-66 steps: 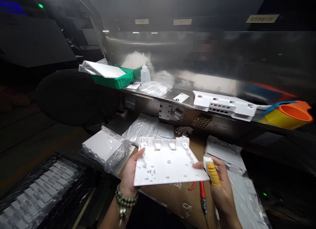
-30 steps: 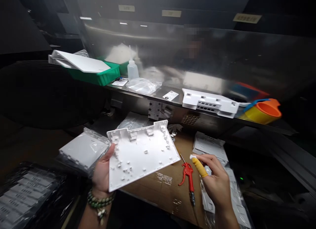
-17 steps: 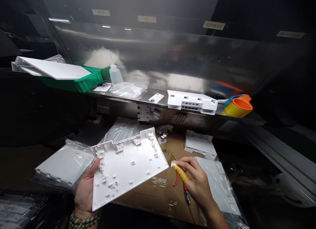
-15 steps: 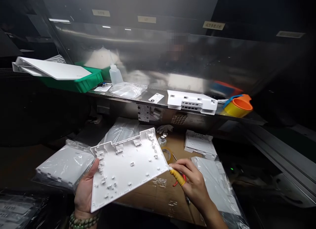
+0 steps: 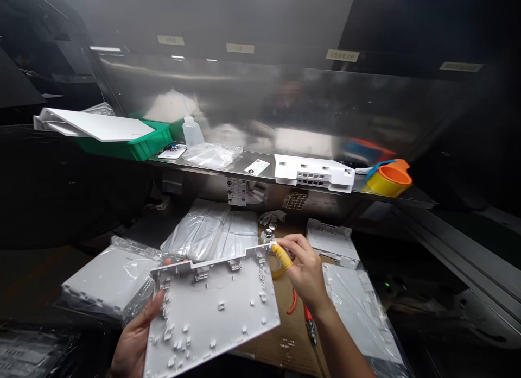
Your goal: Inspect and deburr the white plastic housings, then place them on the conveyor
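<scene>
A white plastic housing panel (image 5: pixel 215 307), its inner side with small clips and posts facing me, is tilted in front of me. My left hand (image 5: pixel 136 334) grips its left edge, thumb on the inner face and the other fingers mostly hidden behind. At the panel's upper right corner, my right hand (image 5: pixel 303 264) is closed in a pinch. Its thumb wears a yellow covering (image 5: pixel 281 256). A small white bit shows at the thumb tip; I cannot tell whether it belongs to the panel. Red-handled pliers (image 5: pixel 308 315) lie below my right hand.
Bagged white panels lie left (image 5: pixel 108 277), behind (image 5: pixel 199 231) and right (image 5: pixel 360 307). A tape roll (image 5: pixel 277 266) and small bottle (image 5: pixel 267 235) sit on the cardboard. The shelf above bears a green bin (image 5: pixel 150 142), squeeze bottle (image 5: pixel 192 131), white housing (image 5: pixel 313 174) and yellow-orange tape rolls (image 5: pixel 388 181).
My right hand has moved up along the panel's right edge, from the lower right corner to the upper right one. The panel has dropped lower and tipped, and my left hand has gone down with it.
</scene>
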`<state>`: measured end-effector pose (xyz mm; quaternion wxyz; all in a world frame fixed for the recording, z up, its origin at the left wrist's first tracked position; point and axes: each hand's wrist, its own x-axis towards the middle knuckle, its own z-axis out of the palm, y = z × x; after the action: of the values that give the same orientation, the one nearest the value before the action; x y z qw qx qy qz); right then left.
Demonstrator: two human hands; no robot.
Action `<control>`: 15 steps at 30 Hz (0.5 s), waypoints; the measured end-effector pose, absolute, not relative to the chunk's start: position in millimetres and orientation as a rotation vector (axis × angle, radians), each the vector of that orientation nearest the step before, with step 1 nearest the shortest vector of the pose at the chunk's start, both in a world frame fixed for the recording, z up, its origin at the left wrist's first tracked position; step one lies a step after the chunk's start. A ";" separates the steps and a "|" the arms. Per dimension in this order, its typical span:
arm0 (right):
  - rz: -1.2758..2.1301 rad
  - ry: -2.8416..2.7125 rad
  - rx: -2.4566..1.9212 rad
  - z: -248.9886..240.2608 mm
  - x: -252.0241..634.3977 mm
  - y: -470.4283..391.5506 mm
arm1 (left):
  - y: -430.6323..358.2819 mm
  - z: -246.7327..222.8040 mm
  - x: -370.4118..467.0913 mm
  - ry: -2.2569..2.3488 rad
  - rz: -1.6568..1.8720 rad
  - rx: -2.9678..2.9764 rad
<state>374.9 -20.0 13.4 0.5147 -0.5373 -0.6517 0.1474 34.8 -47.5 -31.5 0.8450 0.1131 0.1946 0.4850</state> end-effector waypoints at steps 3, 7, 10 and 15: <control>0.383 -1.526 -1.327 1.4 377.9 -17.7 | -52.4 -44.8 34.1 0.362 1.047 0.248; 0.449 -1.555 -1.305 -19.3 386.2 -14.5 | -57.1 -56.9 36.9 0.426 1.135 0.303; 0.413 -1.519 -1.387 -34.9 390.2 -10.7 | -58.7 -48.3 48.8 0.546 1.198 0.319; 0.460 -1.475 -1.284 -24.1 362.4 -28.0 | -59.1 -14.0 99.2 0.780 1.061 0.389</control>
<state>362.4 -28.0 -24.1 0.5366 -0.5393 -0.6195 0.1933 99.2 -59.1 -14.0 0.7733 0.1798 0.3601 0.4899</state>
